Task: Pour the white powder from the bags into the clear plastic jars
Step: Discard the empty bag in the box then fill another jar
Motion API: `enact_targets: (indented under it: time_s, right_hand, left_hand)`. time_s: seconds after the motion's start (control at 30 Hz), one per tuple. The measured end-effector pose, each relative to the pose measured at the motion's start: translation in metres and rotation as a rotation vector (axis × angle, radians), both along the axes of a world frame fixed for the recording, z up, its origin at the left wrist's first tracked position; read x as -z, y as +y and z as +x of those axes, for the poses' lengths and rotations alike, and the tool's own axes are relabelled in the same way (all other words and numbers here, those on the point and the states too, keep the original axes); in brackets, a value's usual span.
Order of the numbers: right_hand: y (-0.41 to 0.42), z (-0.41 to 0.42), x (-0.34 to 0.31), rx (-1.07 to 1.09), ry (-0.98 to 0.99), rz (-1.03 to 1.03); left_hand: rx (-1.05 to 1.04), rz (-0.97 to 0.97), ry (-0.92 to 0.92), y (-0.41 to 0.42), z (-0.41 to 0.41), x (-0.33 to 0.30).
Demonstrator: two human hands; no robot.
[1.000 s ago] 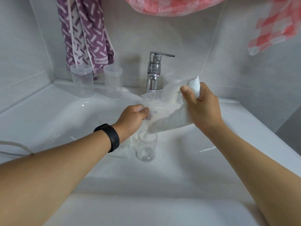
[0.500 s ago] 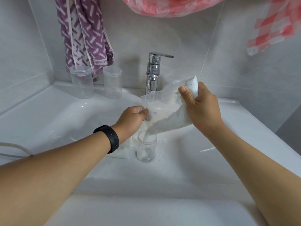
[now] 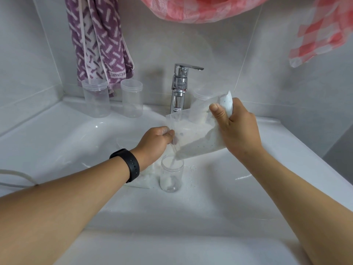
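Little is shifting since a second ago: both hands are keeping their grips, and the powder is still streaming down. I am gripping the raised closed end of the bag (image 3: 198, 142) in my right hand (image 3: 238, 129), thumb curled over the front. My left hand (image 3: 156, 142) is pinching the bag's lower edge beside the open corner. That corner is hanging just above the rim of the open jar (image 3: 172, 175), which is standing below and between my hands on the sink (image 3: 248, 197), just beside my left wrist. Spilled powder is lying around its base. Another bag (image 3: 141, 178) is lying under my left wrist. Beyond my left hand two lidded jars (image 3: 114, 98) are standing well apart from the pouring. The faucet (image 3: 179, 88) is rising beyond the bag.
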State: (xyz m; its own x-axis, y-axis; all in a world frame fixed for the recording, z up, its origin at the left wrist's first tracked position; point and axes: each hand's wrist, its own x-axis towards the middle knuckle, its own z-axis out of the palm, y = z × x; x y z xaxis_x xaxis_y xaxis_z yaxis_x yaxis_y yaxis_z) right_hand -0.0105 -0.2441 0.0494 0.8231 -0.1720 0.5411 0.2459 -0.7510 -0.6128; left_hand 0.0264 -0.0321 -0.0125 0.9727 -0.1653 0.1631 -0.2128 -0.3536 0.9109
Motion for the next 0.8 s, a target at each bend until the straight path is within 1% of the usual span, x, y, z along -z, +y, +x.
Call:
enact_targets:
  time_s: [0.8]
  right_hand:
    - [0.0014, -0.0039, 0.0029, 0.010, 0.025, 0.011]
  left_hand:
    - [0.000, -0.002, 0.000, -0.0003, -0.0021, -0.0010]
